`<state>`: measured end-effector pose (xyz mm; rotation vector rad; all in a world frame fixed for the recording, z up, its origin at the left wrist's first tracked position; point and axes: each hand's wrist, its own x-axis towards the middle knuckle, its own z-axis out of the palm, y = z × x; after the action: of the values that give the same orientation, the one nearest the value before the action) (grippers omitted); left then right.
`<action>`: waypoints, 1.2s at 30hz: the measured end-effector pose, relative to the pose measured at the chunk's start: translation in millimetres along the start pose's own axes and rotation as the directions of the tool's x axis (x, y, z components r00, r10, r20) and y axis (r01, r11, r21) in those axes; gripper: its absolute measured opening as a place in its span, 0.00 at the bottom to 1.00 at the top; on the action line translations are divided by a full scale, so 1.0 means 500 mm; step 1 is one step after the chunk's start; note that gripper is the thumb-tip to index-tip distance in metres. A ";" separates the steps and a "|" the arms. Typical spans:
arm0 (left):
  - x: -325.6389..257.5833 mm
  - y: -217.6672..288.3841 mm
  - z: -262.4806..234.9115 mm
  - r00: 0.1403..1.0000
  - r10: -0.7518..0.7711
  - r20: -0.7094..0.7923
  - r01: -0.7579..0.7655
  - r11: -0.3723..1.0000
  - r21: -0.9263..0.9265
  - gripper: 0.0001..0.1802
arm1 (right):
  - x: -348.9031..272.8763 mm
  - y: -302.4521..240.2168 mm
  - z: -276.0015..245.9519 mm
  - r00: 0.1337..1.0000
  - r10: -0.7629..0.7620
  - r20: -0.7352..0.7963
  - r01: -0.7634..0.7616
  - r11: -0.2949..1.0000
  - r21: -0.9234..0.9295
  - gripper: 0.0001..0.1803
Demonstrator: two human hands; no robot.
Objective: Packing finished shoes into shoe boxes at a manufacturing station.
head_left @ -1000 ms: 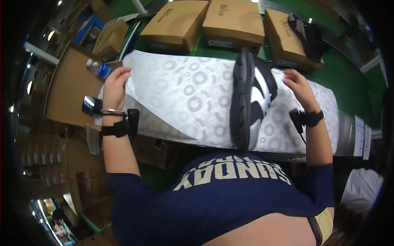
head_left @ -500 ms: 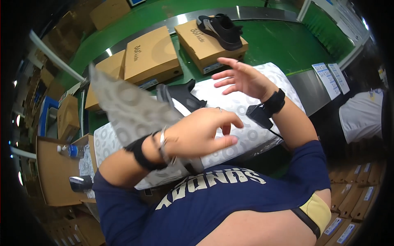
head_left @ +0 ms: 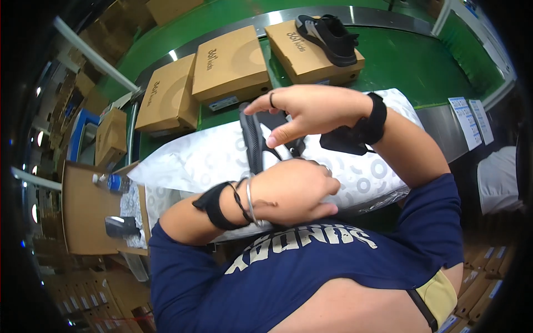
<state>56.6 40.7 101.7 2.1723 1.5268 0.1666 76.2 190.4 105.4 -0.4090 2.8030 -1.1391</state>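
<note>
A dark grey and black shoe (head_left: 254, 145) lies tilted on its side on a stack of white wrapping paper (head_left: 211, 155) printed with grey rings. My right hand (head_left: 311, 108) reaches over the shoe from the right. Its fingers are at the shoe's far end and its thumb by the sole, closed on it. Nearer my body, my left hand (head_left: 294, 191) hovers over the shoe's near end, which it partly hides. Its fingers are loosely bent, thumb apart, with nothing visible in them.
Brown shoeboxes (head_left: 230, 64) stand along the far side; a black shoe (head_left: 330, 39) rests on the right one. At the left, an open carton (head_left: 83, 216) holds a plastic bottle (head_left: 111, 182) and crumpled paper. Printed sheets (head_left: 465, 122) lie on the metal edge at right.
The raised paper sheet at the left has come down flat. My right hand has moved left and closed on the shoe, which now stands more on its side. My left hand shifted slightly right.
</note>
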 end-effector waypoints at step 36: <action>-0.116 -0.025 -0.087 0.836 -0.152 -0.527 -0.042 0.940 -0.338 0.24 | -0.121 0.188 -0.044 0.779 0.473 -0.411 -0.011 0.667 0.745 0.17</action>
<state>8.4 4.4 143.9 1.8802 1.6912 1.0357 110.2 286.3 54.8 0.4907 2.3401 -2.4331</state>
